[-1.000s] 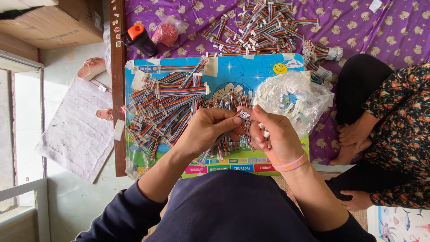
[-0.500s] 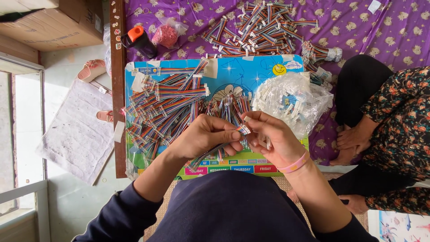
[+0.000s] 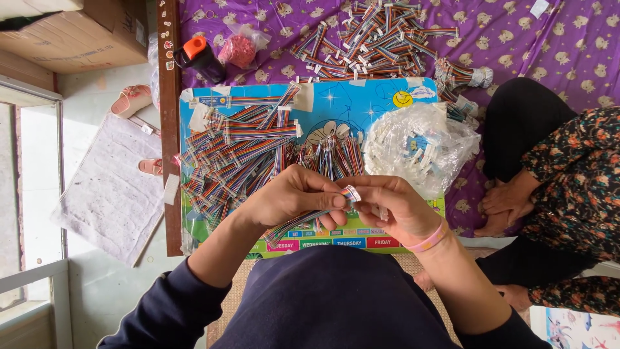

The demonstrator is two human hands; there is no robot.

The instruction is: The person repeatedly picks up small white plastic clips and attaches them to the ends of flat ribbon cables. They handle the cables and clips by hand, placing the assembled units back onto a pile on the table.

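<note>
We see our left hand (image 3: 290,197) and right hand (image 3: 397,207) meeting above the near edge of a blue cartoon-printed board (image 3: 361,103) that lies on a bed covered in a purple patterned sheet (image 3: 555,39). Our left grip is clenched on a multicoloured ribbon cable (image 3: 303,223), pinching it near its white connector (image 3: 351,192); the cable trails down and to the left from under the thumb, over the board's lower edge. Our right grip closes on the same connector end from the other side, fingertips touching the left thumb, with a small white piece (image 3: 382,212) showing under the right fingers. A pink band (image 3: 429,239) circles the right wrist.

On the board's left half lies a loose heap of ribbon cables (image 3: 239,155), and a smaller bunch (image 3: 332,155) stands just beyond our hands. To the right, partly on the board, sits a clear plastic bag of white connectors (image 3: 420,145). Beyond the board, on the sheet, a second pile of cables (image 3: 374,39) is spread out. A dark bottle with an orange cap (image 3: 199,57) and a small bag of red bits (image 3: 239,48) lie near the bed's wooden edge. Another person in a floral garment (image 3: 575,174) sits at the right
</note>
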